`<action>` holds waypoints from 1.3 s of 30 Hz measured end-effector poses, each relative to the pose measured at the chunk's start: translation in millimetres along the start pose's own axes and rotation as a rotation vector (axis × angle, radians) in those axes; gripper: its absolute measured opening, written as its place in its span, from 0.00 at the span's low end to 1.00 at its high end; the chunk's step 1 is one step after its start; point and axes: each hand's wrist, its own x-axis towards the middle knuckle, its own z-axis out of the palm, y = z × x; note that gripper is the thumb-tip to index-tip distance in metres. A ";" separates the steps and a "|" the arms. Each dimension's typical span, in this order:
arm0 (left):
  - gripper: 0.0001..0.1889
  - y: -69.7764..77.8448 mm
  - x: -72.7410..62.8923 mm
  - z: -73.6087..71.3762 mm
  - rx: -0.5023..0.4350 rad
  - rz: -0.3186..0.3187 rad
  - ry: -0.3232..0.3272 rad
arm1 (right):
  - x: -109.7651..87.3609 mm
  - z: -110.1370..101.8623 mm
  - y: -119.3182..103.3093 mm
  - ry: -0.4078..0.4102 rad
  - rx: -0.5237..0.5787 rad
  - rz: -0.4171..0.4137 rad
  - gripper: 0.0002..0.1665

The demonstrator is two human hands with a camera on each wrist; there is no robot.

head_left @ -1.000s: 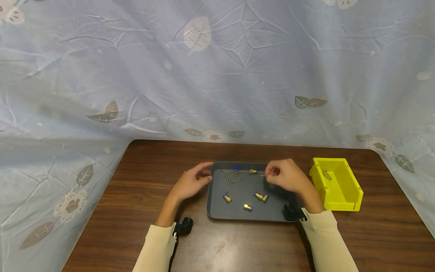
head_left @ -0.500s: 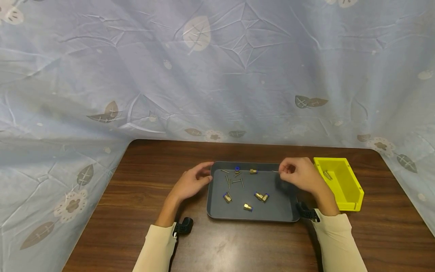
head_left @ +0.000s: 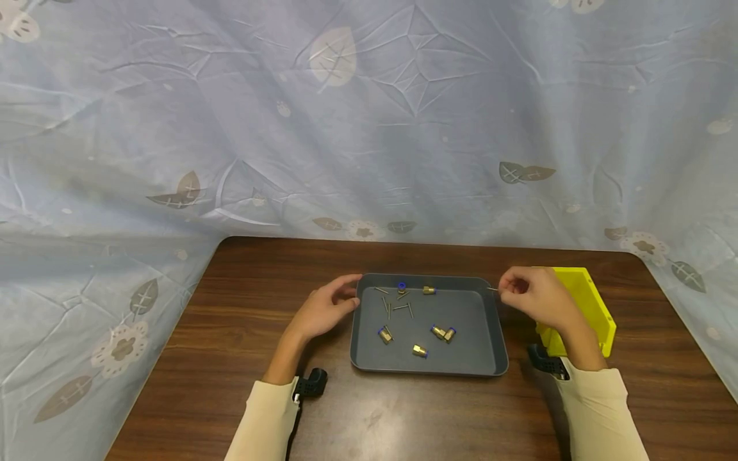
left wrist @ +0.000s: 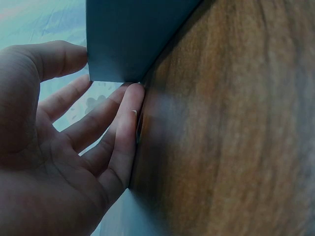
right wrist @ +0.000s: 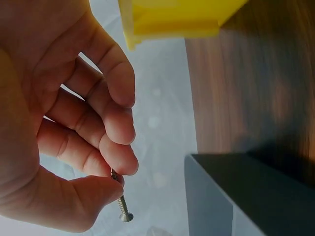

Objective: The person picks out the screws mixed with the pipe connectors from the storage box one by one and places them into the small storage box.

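Note:
My right hand (head_left: pixel 536 296) pinches a screw (right wrist: pixel 123 204) between thumb and fingertips. In the right wrist view the screw's flat head points down and its threaded shank runs up into the grip. This hand is just past the right rim of the grey tray (head_left: pixel 473 358) and overlaps the yellow bin (head_left: pixel 599 314) in the head view. At the tray's left side is my left hand (head_left: pixel 324 308), thumb and fingertips against its outer edge and the fingers loosely extended. Several loose screws (head_left: pixel 389 312) lie in the tray's left half, among brass fittings (head_left: pixel 419 351) with blue ends.
A pair of brass fittings (head_left: pixel 441 333) lies together right of the tray's middle. Everything stands on a brown wooden table (head_left: pixel 369 416), with a patterned cloth (head_left: pixel 369 128) hanging behind it. Both wrists carry black camera mounts (head_left: pixel 314 383).
My right hand has moved right with the screw, from over the tray to beyond its right rim, and now covers part of the bin. My left hand stays in place.

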 end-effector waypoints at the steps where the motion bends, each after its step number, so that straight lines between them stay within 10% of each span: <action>1: 0.29 -0.1 -0.1 0.0 -0.003 0.001 -0.001 | -1.3 -1.8 1.0 0.006 0.003 -0.005 0.03; 39: 0.29 -0.7 -0.3 -0.8 -0.020 0.009 -0.007 | -35.7 -56.1 40.1 0.080 -0.177 0.067 0.03</action>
